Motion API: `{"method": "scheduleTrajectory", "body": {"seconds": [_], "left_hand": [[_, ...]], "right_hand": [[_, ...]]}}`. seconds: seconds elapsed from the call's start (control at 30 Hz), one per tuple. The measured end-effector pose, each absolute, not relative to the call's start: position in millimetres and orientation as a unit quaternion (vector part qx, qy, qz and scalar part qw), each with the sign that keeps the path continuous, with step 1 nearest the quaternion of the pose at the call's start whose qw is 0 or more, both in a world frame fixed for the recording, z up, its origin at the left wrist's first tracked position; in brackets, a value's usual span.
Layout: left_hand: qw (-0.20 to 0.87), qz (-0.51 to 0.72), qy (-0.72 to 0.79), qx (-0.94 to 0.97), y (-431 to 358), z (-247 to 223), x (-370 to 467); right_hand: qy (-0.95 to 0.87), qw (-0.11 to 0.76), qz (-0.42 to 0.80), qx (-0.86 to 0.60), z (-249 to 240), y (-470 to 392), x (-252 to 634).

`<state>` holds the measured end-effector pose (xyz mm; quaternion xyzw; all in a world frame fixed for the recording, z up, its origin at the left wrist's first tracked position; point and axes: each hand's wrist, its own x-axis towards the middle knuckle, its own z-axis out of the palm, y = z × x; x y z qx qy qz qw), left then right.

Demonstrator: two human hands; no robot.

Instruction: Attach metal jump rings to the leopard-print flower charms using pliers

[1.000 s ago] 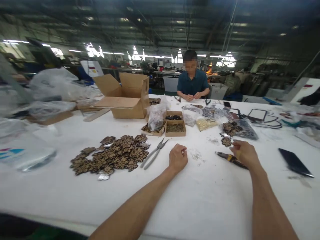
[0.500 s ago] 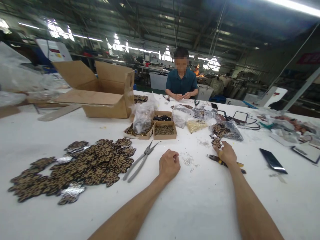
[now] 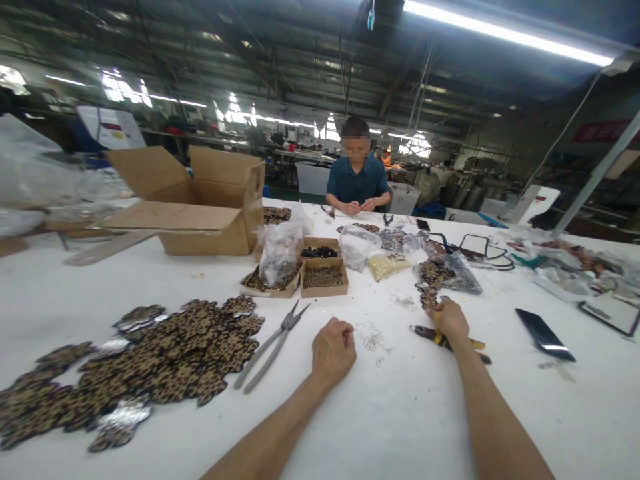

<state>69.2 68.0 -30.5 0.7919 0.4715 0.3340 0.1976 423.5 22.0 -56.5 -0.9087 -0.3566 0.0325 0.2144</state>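
My left hand [image 3: 334, 348] rests on the white table with its fingers curled closed. Whatever its fingertips hold, if anything, is hidden. Right beside it lies a scatter of small metal rings [image 3: 373, 337]. My right hand [image 3: 451, 321] is closed, with thumb and finger pinched at the edge of a leopard-print patch [image 3: 429, 298] at the near end of a small pile. Under that hand lie pliers with yellow-and-black handles [image 3: 425, 331], partly covered by it. Grey long-nosed pliers [image 3: 274, 347] lie open to the left of my left hand.
A large heap of leopard-print patches [image 3: 165, 357] covers the left. Behind stand an open cardboard box [image 3: 210, 241], small boxes of metal pieces [image 3: 324, 277] and a bag of gold-coloured parts [image 3: 389, 265]. A phone [image 3: 545, 333] lies at right. A co-worker [image 3: 357, 177] sits opposite.
My right hand has gone from spread fingers on the patch to a pinch at its edge. The left hand stays curled beside the rings. The whole view has shifted slightly.
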Motion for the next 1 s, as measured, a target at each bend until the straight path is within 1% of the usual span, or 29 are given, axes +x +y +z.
{"method": "scheduleTrajectory", "body": {"seconds": [0.2, 0.37, 0.43, 0.5, 0.57, 0.7, 0.83, 0.93, 1.0], "left_hand": [[0.208, 0.351, 0.463, 0.787, 66, -30, 70], [0.26, 0.39, 0.45, 0.76, 67, -31, 70], [0.297, 0.425, 0.431, 0.738, 65, -31, 70], [0.348, 0.456, 0.398, 0.716, 62, -31, 69], [0.411, 0.464, 0.363, 0.696, 58, -31, 70], [0.539, 0.463, 0.32, 0.626, 53, -27, 72], [0.602, 0.468, 0.287, 0.579, 56, -23, 74], [0.639, 0.478, 0.306, 0.519, 63, -23, 75], [0.664, 0.476, 0.323, 0.478, 68, -23, 76]], "right_hand": [[-0.34, 0.338, 0.037, -0.877, -51, 12, 419], [-0.389, 0.469, 0.052, -0.791, -32, 4, 387], [-0.4, 0.544, 0.106, -0.73, -25, 2, 361], [-0.377, 0.646, 0.21, -0.63, -20, -1, 328], [-0.357, 0.693, 0.295, -0.553, -18, -4, 295], [-0.375, 0.677, 0.383, -0.503, -16, -11, 241], [-0.431, 0.614, 0.416, -0.514, -15, -14, 233], [-0.52, 0.521, 0.344, -0.583, -13, -17, 263], [-0.581, 0.413, 0.309, -0.63, -12, -20, 288]]}}
